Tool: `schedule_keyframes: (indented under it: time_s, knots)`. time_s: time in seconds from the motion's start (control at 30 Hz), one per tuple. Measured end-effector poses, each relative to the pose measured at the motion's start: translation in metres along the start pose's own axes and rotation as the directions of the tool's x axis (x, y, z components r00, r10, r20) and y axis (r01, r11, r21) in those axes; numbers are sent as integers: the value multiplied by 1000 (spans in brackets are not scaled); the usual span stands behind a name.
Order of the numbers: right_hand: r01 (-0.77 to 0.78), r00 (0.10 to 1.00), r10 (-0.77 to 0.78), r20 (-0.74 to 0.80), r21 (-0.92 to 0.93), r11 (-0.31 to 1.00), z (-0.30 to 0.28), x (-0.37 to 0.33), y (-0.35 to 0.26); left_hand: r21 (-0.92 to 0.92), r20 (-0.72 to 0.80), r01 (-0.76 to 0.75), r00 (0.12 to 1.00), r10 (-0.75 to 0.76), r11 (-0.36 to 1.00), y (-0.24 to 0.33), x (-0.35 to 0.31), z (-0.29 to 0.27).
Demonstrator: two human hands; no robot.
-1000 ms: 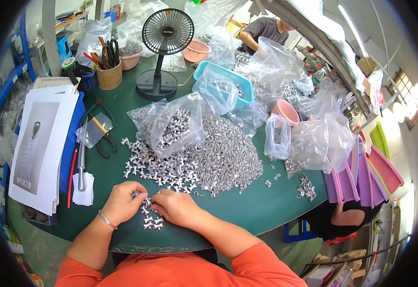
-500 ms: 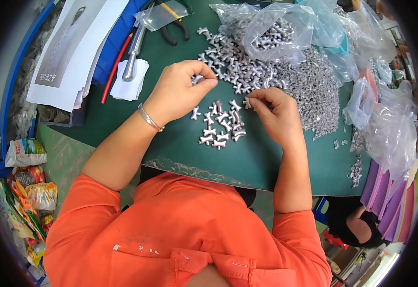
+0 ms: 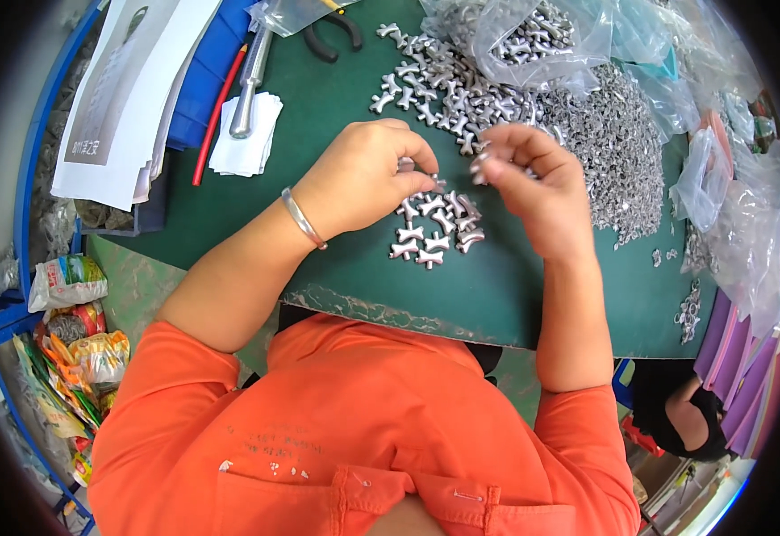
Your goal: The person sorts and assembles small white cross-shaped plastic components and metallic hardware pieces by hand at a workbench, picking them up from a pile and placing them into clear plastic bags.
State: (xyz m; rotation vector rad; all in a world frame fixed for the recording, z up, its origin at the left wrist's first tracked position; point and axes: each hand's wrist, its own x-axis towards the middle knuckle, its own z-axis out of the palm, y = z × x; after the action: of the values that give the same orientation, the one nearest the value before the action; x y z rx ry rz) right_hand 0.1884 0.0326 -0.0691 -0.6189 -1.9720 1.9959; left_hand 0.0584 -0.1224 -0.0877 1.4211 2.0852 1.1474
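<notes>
A small group of silvery, bone-shaped metal pieces (image 3: 435, 241) lies on the green tabletop in front of me. My left hand (image 3: 376, 174) is at its upper edge, fingers curled in a pinch. Metal shows under those fingers and at the thumb tip, partly hidden by the hand. To the group's upper right, my right hand (image 3: 540, 186) pinches a small shiny metal piece (image 3: 477, 168) between thumb and fingers. Beyond both hands spreads a larger heap of the same bone-shaped pieces (image 3: 448, 89).
Right of the heap is a mound of finer metal parts (image 3: 622, 165), with clear plastic bags (image 3: 542, 40) around it. On the left are a metal-handled tool (image 3: 249, 94), white paper slips (image 3: 247, 147), a red pencil (image 3: 220, 116) and printed sheets (image 3: 126, 89). Dark-handled pliers (image 3: 334, 40) lie behind.
My left hand has moved right and nearer, to the small group's upper edge. My right hand has lifted slightly, still pinching a metal piece. The whole view has shifted a little.
</notes>
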Motion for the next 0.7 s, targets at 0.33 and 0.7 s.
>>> schedule_keyframes:
  time_s: [0.33,0.7]
  knots:
    - [-242,967,223,121,175,954,-6,-3,-8,-514,84,249,967,-241,821,9,3,-9]
    - [102,988,-68,137,-262,960,1,-10,-4,-913,357,393,898,-256,106,0,3,-9]
